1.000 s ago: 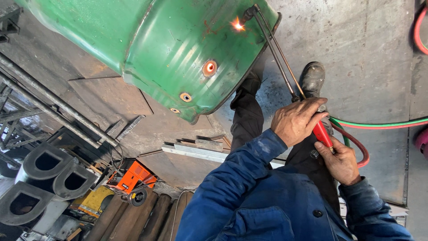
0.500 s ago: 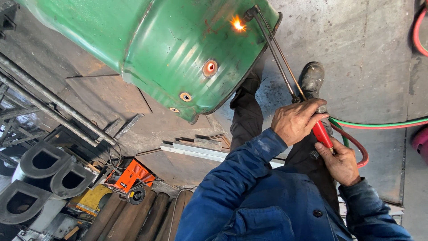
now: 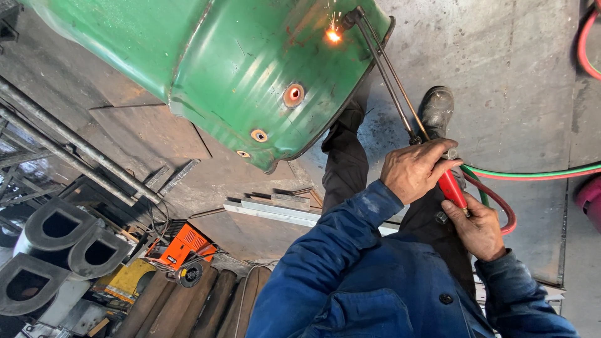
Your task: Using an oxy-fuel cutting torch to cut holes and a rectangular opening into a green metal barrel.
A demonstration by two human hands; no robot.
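My left hand (image 3: pixel 413 169) grips the front of a cutting torch (image 3: pixel 391 78), where its thin metal tubes meet the red handle (image 3: pixel 452 189). Further back, my right hand (image 3: pixel 479 228) holds that red handle by the valves. The torch tip touches the end face of a big green steel drum (image 3: pixel 250 62) lying on its side. A glowing orange spot (image 3: pixel 332 35) with small sparks burns there. Red and green hoses (image 3: pixel 532 172) run from the handle off to the right.
My black boot (image 3: pixel 436 109) stands on the steel floor plate beside the drum. Flat steel bars (image 3: pixel 275 209) lie below the drum. An orange machine (image 3: pixel 178 247), rusty round tubes (image 3: pixel 188 307) and dark horseshoe-shaped steel parts (image 3: pixel 62 238) crowd the lower left. Another red hose (image 3: pixel 585 44) curves at top right.
The torch and both hands hold the same place. The glowing spot on the drum is brighter and now throws small sparks.
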